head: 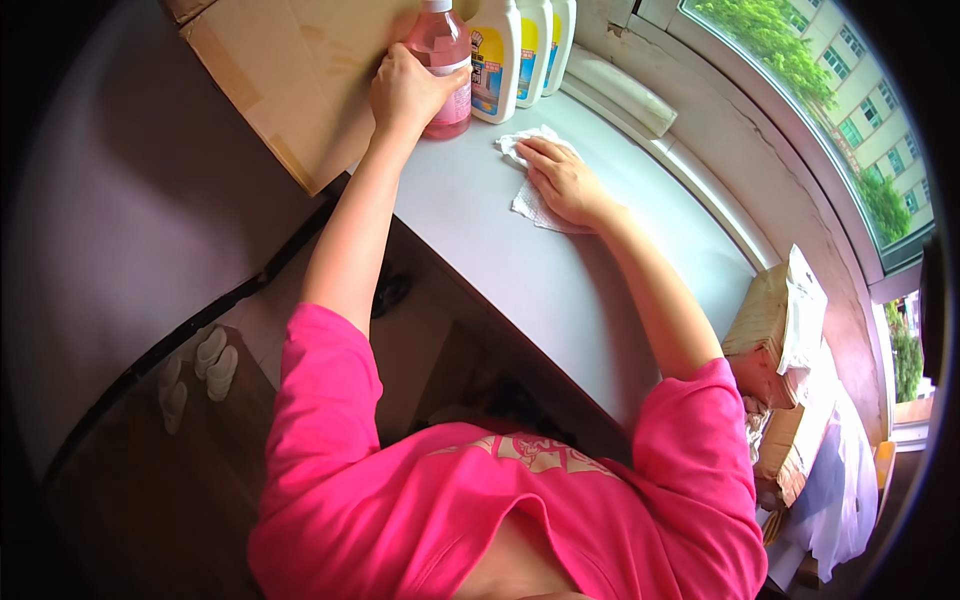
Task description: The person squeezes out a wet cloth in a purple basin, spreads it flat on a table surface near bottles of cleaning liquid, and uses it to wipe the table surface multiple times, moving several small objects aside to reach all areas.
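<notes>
My left hand (412, 90) is wrapped around a clear bottle of pink liquid (451, 120) with a white cap, which stands upright at the far end of the grey tabletop (480, 217). Under my right hand (562, 176) a crumpled white paper towel (544, 206) is pressed flat against the tabletop, its edges showing around the fingers. Right beside the pink bottle begins a row of white plastic bottles (495, 64) with yellow and blue labels that bear writing.
A cardboard box (285, 90) stands left of the bottles. Along the window side runs a ledge with a white rolled item (626, 86). Near my right elbow are paper-wrapped packs (761, 322) and a translucent plastic bag (840, 480). White slippers (217, 364) lie on the floor.
</notes>
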### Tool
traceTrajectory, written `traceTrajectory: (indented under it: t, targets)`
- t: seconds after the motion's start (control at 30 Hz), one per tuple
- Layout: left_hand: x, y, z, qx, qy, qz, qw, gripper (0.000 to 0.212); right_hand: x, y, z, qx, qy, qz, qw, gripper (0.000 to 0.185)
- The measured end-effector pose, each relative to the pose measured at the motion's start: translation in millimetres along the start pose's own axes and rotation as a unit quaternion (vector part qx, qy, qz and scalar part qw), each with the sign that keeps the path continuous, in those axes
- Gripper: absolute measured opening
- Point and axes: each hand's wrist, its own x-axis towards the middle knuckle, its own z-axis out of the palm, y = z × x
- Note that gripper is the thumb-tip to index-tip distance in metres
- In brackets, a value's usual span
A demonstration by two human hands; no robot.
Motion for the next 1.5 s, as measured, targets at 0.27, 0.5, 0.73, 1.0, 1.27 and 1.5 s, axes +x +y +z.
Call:
traceTrajectory:
  t: [0.27,0.5,0.73,1.0,1.27,1.5]
  targets:
    - [-4.2,8.7,13.2,-0.014,0.039,0.003,0.999,0.072,6.0,12.0,5.8,-0.105,-0.011,0.112,0.988,0.040]
    - [-24.1,-11.9,23.2,-0.161,0.074,0.051,0.983,0.076,14.6,-93.6,29.1,0.010,-0.071,-0.112,0.991,0.043]
    - [-54.2,-26.0,22.3,-0.163,0.054,0.051,0.984,0.051,35.2,-31.8,26.1,0.076,-0.038,-0.131,0.988,0.037]
    - [-107.1,-11.5,-1.3,-0.034,-0.028,0.242,0.969,0.012,21.9,49.9,-3.1,0.006,-0.006,0.009,1.000,0.033]
    - [-88.2,15.0,33.4,-0.094,-0.115,0.224,0.963,0.018,26.2,-4.2,7.4,0.047,-0.003,-0.050,0.998,0.029]
    - [-81.7,24.9,57.7,-0.110,-0.151,0.255,0.949,0.017,31.8,45.3,6.1,-0.011,-0.013,0.006,1.000,0.038]
